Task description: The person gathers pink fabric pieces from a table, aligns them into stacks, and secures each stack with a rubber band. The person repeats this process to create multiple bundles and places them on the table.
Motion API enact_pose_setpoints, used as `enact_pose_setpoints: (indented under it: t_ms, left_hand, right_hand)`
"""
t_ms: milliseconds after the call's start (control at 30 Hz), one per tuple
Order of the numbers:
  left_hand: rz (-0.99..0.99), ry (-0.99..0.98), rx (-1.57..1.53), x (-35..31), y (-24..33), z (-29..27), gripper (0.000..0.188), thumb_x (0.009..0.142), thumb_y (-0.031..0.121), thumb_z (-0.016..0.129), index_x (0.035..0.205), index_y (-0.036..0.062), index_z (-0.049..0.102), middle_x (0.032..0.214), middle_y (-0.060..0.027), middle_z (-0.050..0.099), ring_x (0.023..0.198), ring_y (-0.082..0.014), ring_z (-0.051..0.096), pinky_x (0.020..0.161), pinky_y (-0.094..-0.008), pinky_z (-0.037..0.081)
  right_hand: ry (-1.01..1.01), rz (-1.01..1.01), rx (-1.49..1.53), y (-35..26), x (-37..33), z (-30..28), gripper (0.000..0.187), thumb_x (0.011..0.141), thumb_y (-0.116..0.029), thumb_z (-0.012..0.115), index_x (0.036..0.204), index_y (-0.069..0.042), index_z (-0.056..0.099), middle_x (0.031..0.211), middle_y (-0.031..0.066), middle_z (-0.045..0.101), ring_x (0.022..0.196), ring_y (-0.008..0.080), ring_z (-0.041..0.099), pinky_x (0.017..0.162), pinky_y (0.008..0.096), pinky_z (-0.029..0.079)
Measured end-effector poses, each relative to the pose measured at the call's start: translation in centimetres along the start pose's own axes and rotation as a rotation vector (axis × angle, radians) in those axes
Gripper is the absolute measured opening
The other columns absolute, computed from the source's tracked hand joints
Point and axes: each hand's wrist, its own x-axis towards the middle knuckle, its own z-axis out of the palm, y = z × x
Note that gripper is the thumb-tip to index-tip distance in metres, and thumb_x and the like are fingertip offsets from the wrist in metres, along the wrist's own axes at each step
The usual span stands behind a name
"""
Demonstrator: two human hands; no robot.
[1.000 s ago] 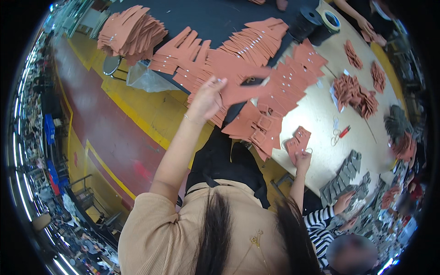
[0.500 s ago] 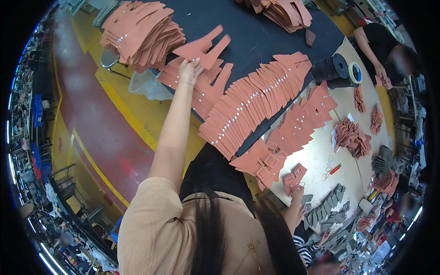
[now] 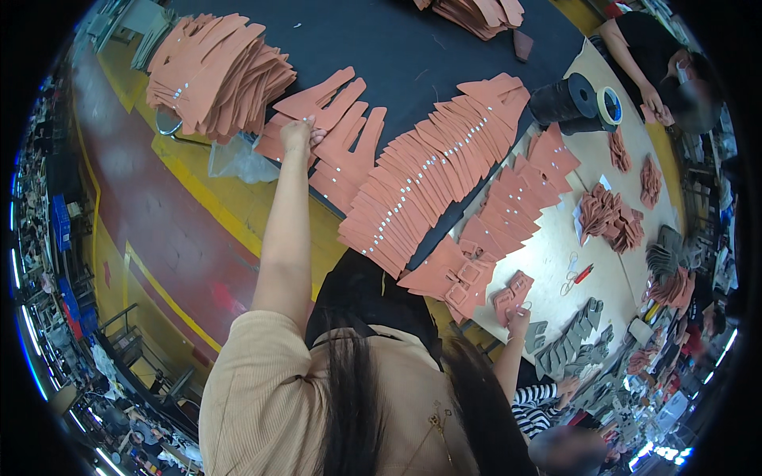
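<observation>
My left hand (image 3: pixel 299 137) is closed at the lower edge of a forked terracotta piece (image 3: pixel 317 97). Beneath and beside it lie more forked terracotta pieces (image 3: pixel 347 143), spread on the dark tabletop. A long overlapping row of the same-coloured pieces (image 3: pixel 432 170), marked with small white labels, fans out to the right. My right hand (image 3: pixel 517 319), fingers pinched, is at a small pile of terracotta pieces (image 3: pixel 512 293) on the pale table. A thin pale loop shows at its fingertips, too small to name. Left of that pile are strap-like pieces with square buckles (image 3: pixel 468 279).
A tall stack of terracotta pieces (image 3: pixel 218 75) stands far left. Black spools (image 3: pixel 567 101) and a tape roll (image 3: pixel 611 105) sit far right. Red-handled snips (image 3: pixel 583 274) lie near grey pieces (image 3: pixel 571 337). A co-worker (image 3: pixel 647 67) is across the table; striped sleeves (image 3: pixel 540 401) show nearby.
My left hand has come down and left, bringing the raised forked piece lower, over the other pieces. My right hand stays by the small pile. The whole view has shifted slightly.
</observation>
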Motion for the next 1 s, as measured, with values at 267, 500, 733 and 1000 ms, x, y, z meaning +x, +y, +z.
enact_pose_setpoints:
  t_ms: [267, 500, 733, 1000]
  left_hand:
    - [0.071, -0.025, 0.437, 0.4, -0.4, -1.0, 0.045, 0.088, 0.033, 0.067, 0.061, -0.0015, 0.059, 0.054, -0.0090, 0.060, 0.043, -0.0147, 0.055, 0.036, -0.0292, 0.038]
    - [0.240, -0.023, 0.681, -2.6, 0.2, -4.5, 0.043, 0.082, 0.039, 0.073, 0.061, 0.0036, 0.058, 0.051, -0.0075, 0.056, 0.038, -0.0126, 0.046, 0.036, -0.0296, 0.034]
    - [0.005, -0.457, 0.809, -15.4, -5.2, -4.3, 0.027, 0.084, 0.030, 0.067, 0.076, 0.0048, 0.064, 0.053, -0.0046, 0.056, 0.041, -0.0117, 0.049, 0.038, -0.0280, 0.037]
    - [0.295, -1.074, 1.293, -28.5, -10.6, 2.9, 0.037, 0.084, 0.035, 0.059, 0.072, 0.0007, 0.068, 0.054, -0.0107, 0.061, 0.050, -0.0243, 0.061, 0.056, -0.0371, 0.051]
  right_hand:
    - [-0.018, 0.010, -0.014, 0.3, 0.4, -0.1, 0.037, 0.075, -0.009, 0.076, 0.103, -0.004, 0.051, 0.094, 0.0112, 0.062, 0.072, 0.0163, 0.058, 0.058, 0.0305, 0.048]
    - [0.025, 0.003, -0.016, -2.7, -2.3, -0.9, 0.042, 0.071, -0.016, 0.081, 0.101, 0.000, 0.056, 0.098, 0.0167, 0.065, 0.089, 0.0244, 0.062, 0.079, 0.0342, 0.050]
    - [-0.013, -0.082, -0.073, -2.2, -1.7, -1.1, 0.043, 0.070, -0.028, 0.082, 0.091, 0.004, 0.062, 0.088, 0.0180, 0.068, 0.080, 0.0278, 0.064, 0.075, 0.0364, 0.050]
    - [0.018, -0.296, -0.010, -2.5, -2.5, -1.7, 0.030, 0.078, -0.021, 0.075, 0.086, 0.000, 0.055, 0.080, 0.0104, 0.062, 0.073, 0.0212, 0.057, 0.070, 0.0347, 0.049]
